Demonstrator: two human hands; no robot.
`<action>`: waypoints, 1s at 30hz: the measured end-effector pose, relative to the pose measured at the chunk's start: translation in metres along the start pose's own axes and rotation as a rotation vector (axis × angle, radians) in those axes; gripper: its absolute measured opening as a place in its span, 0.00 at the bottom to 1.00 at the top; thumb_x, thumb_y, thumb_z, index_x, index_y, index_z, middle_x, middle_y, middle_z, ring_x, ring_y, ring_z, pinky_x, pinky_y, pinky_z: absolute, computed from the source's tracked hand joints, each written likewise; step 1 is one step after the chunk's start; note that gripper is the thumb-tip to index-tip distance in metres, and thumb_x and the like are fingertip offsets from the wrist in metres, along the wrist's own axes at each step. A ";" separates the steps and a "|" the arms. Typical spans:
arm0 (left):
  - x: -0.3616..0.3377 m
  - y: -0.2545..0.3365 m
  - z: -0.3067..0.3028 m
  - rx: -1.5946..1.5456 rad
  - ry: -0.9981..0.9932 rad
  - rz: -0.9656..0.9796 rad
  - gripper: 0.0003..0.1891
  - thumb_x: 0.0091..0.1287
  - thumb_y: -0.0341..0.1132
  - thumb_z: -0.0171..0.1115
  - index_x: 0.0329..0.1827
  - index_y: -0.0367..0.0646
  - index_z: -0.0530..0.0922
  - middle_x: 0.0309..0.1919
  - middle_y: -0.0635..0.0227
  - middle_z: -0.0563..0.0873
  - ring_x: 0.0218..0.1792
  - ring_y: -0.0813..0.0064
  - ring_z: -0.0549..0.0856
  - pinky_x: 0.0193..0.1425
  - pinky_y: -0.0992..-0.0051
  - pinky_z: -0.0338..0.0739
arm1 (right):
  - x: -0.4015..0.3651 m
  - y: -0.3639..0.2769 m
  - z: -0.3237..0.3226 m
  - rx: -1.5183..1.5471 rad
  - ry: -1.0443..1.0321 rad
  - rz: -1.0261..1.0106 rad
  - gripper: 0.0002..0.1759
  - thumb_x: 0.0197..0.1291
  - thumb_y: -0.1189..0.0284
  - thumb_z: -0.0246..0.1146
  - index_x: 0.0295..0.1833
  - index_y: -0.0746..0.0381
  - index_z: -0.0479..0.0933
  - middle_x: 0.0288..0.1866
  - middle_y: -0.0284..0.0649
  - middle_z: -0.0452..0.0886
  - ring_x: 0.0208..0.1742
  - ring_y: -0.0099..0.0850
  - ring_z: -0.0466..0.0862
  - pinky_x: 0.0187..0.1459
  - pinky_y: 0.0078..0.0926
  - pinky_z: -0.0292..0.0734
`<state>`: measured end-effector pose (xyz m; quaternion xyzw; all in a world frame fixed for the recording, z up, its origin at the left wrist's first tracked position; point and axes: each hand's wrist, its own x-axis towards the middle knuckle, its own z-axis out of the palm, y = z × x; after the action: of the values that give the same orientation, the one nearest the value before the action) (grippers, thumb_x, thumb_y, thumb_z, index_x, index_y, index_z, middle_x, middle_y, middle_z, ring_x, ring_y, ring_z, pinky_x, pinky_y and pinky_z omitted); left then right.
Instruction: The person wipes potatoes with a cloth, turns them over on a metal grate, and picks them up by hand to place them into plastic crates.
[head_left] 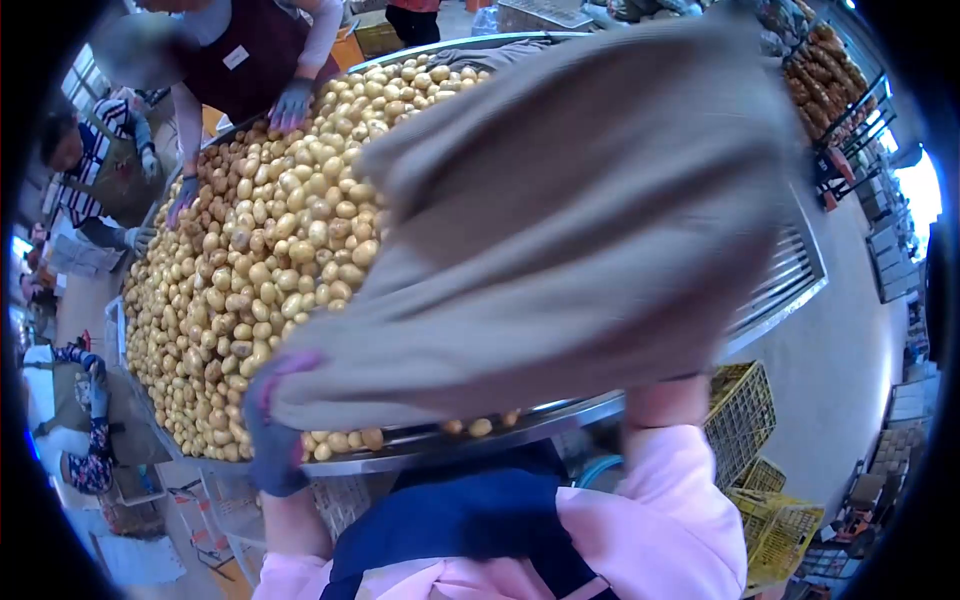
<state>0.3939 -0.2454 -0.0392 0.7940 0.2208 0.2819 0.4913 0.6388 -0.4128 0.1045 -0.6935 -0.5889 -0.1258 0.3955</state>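
Although the potatoes [250, 270] heaped on the metal table [790, 285] are far too many to count, the rest can be numbered: one grey-brown sack [580, 220], three other people along the table's left and far sides, and at least three yellow crates [742, 408] on the floor to the right. A co-worker in a maroon apron [262, 50] rests two gloved hands on the pile. A second in a striped top [95, 160] and a third with patterned sleeves [85, 420] are partly cut off by the dark edge of the view. The sack covers much of the heap, hiding what lies beneath, and its mouth cannot be made out; a few potatoes show just under its lower edge by the near rim. The gloved left hand [272, 430] has its fingers clamped on the sack's lower-left corner. The right hand is hidden behind the cloth, with only its wrist [662, 400] showing, so whether its fingers grip cannot be told. Held over the table, the sack's long axis runs diagonally from that near-left corner away toward the far right.
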 end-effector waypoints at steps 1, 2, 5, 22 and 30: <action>-0.004 0.012 0.028 -0.259 -0.079 -0.054 0.23 0.62 0.44 0.58 0.54 0.35 0.77 0.48 0.56 0.83 0.52 0.66 0.81 0.60 0.65 0.72 | -0.009 0.005 -0.019 -0.026 -0.030 0.020 0.19 0.44 0.60 0.70 0.26 0.64 0.72 0.31 0.45 0.74 0.33 0.38 0.77 0.37 0.33 0.74; 0.004 0.047 0.052 -0.231 -0.220 -0.010 0.24 0.57 0.46 0.61 0.50 0.34 0.79 0.45 0.56 0.82 0.51 0.62 0.81 0.56 0.65 0.74 | -0.016 0.012 -0.039 -0.064 -0.060 0.038 0.19 0.44 0.60 0.69 0.26 0.64 0.72 0.31 0.45 0.74 0.33 0.38 0.77 0.38 0.33 0.74; 0.030 0.083 0.114 -0.318 -0.846 0.098 0.26 0.54 0.42 0.68 0.54 0.38 0.78 0.52 0.57 0.82 0.53 0.60 0.81 0.58 0.64 0.74 | -0.028 0.049 -0.094 -0.173 -0.100 0.112 0.19 0.45 0.60 0.69 0.27 0.64 0.72 0.31 0.45 0.74 0.33 0.38 0.77 0.38 0.33 0.74; 0.026 -0.067 0.249 -0.223 -1.069 -0.418 0.20 0.69 0.47 0.52 0.55 0.43 0.74 0.25 0.62 0.81 0.26 0.80 0.80 0.31 0.75 0.74 | -0.207 0.415 0.083 -0.676 -0.157 0.740 0.16 0.47 0.63 0.66 0.30 0.65 0.73 0.34 0.47 0.75 0.37 0.39 0.78 0.41 0.34 0.73; 0.045 -0.123 0.107 -0.117 -0.956 -0.364 0.16 0.65 0.46 0.57 0.43 0.42 0.78 0.25 0.60 0.82 0.27 0.64 0.83 0.32 0.66 0.76 | -0.093 0.374 0.264 -0.647 -0.202 0.694 0.15 0.48 0.64 0.65 0.32 0.65 0.74 0.35 0.47 0.75 0.38 0.39 0.78 0.43 0.34 0.73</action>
<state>0.4891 -0.2356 -0.1786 0.7540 0.0903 -0.1908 0.6220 0.8791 -0.2929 -0.2778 -0.9452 -0.2889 -0.0954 0.1189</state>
